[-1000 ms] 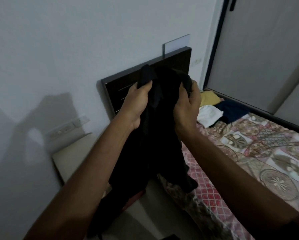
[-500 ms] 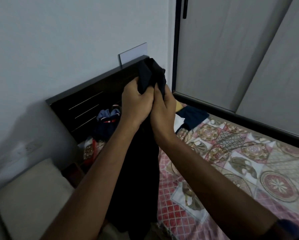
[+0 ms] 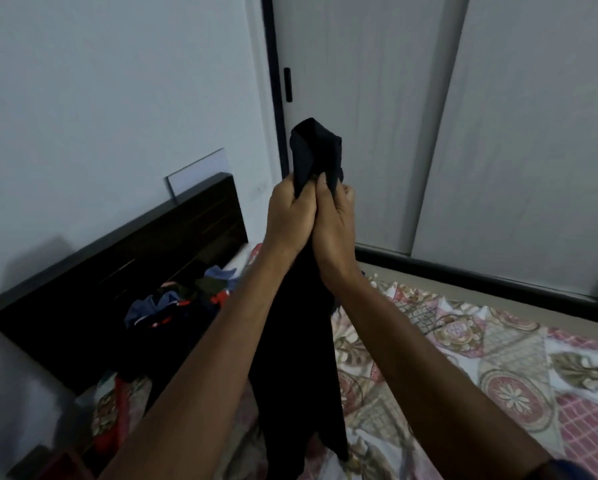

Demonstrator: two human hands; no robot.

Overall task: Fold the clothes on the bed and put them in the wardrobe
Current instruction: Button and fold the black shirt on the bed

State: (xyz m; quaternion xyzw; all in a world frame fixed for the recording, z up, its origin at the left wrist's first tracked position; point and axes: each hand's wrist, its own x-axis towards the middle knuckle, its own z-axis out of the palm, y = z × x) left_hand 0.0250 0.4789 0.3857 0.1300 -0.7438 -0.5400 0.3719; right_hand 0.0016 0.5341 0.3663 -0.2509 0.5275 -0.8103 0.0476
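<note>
A black garment (image 3: 301, 358) hangs in the air in front of me, doubled lengthwise. My left hand (image 3: 288, 216) and my right hand (image 3: 335, 220) are pressed side by side and both grip its top, with a bunch of cloth sticking up above the fingers. The rest drops between my forearms down to the bed (image 3: 463, 368), which has a pink and white patterned cover. A pile of mixed clothes (image 3: 173, 303) lies by the dark headboard (image 3: 117, 265). The wardrobe (image 3: 429, 133) with pale sliding doors stands behind the bed, doors closed.
A white wall is on the left. A dark frame strip with a handle (image 3: 288, 84) runs down the wardrobe's left edge. A black plinth (image 3: 481, 282) runs along the wardrobe's base beside the bed.
My hands have come together from apart, bringing the garment's two top corners into one bunch. The view has swung right, toward the wardrobe, and the hands have risen.
</note>
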